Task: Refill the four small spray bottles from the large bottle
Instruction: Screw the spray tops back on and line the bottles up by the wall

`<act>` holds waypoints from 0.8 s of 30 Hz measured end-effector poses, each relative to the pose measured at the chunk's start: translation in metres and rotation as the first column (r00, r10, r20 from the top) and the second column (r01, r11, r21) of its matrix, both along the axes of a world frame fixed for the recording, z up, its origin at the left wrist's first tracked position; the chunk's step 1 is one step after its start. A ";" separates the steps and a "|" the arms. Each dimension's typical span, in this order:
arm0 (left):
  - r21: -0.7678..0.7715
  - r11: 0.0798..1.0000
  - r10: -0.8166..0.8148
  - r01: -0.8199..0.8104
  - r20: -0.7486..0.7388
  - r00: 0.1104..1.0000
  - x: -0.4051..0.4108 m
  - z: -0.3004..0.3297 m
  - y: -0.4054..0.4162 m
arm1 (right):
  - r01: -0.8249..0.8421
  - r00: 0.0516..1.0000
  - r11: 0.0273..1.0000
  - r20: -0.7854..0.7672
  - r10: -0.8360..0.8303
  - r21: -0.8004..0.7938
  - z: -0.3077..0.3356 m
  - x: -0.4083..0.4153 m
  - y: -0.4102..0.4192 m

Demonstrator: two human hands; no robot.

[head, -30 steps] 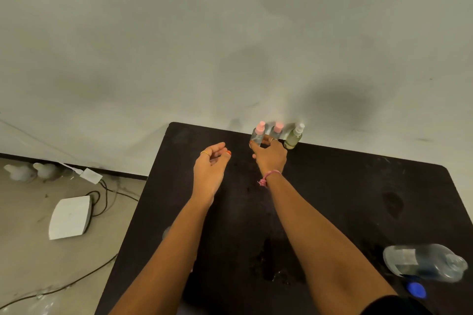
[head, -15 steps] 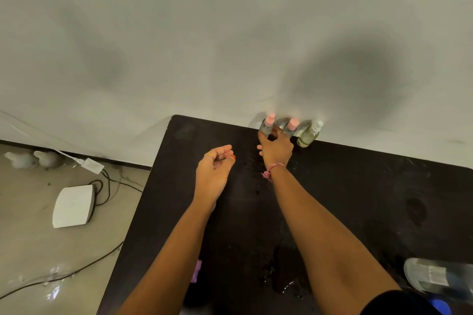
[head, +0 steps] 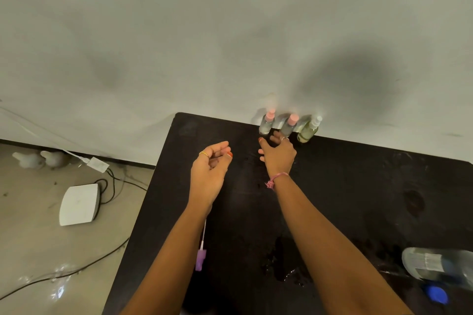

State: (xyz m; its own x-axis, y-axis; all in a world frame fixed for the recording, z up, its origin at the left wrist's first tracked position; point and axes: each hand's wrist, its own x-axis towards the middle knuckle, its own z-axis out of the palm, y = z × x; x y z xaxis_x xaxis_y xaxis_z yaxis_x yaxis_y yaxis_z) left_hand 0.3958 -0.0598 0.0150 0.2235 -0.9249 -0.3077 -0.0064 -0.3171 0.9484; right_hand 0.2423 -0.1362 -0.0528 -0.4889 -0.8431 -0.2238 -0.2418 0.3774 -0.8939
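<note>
At the table's (head: 358, 186) far edge, against the wall: three small spray bottles upright in a row. Left pink-cap bottle (head: 266, 124), middle pink-cap bottle (head: 288, 126), white-cap bottle (head: 308, 130) with yellowish contents; each just beside the next.

Right hand (head: 279, 155): half a second ago its fingers were closed round the pink-cap pair; now it is spread open and empty, fingertips just short of the two bottles, which stand on their own. Judged: the last bottle set down has been released and the hand is backing off.

Left hand (head: 211, 171): loosely curled, palm up, holding nothing, above the table left of the right hand; little changed over the last second.

Near left edge: purple sprayer head (head: 201, 258) with its dip tube, lying loose, partly behind the left forearm. Its bottle is not visible.

Near right corner: large bottle (head: 440, 267) on its side, blue cap (head: 435, 294) off, lying just before it.

Near edge, centre: wet patch (head: 286, 268).

Judged standing: three of four closed and parked; the fourth, the purple one, apparently remains open and comes next. Uncapped large bottle on its side may leak.
</note>
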 end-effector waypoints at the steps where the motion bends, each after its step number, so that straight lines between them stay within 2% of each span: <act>1: -0.019 1.000 0.004 -0.004 0.008 1.000 0.003 0.003 0.006 | -0.015 1.000 1.000 0.008 0.015 -0.003 0.003 0.000 0.009; 9: -0.185 0.983 0.025 -0.007 0.097 0.995 0.023 0.029 0.077 | -0.252 0.966 0.967 -0.073 0.248 -0.046 0.034 0.009 0.101; 16: -0.240 0.964 0.154 -0.119 0.132 0.979 0.042 0.020 0.151 | -0.562 0.818 0.822 -0.206 0.537 -0.094 0.027 0.020 0.189; 20: -0.232 0.957 0.211 -0.171 0.158 0.965 0.051 0.008 0.180 | -0.761 0.609 0.647 -0.399 0.685 -0.049 0.014 0.028 0.219; 22: -0.219 0.957 0.233 -0.192 0.178 0.956 0.055 0.004 0.191 | -0.854 0.447 0.520 -0.495 0.745 0.011 0.013 0.035 0.226; 24: -0.207 0.953 0.262 -0.222 0.193 0.945 0.057 0.001 0.200 | -0.926 0.222 0.352 -0.555 0.801 0.137 0.017 0.044 0.228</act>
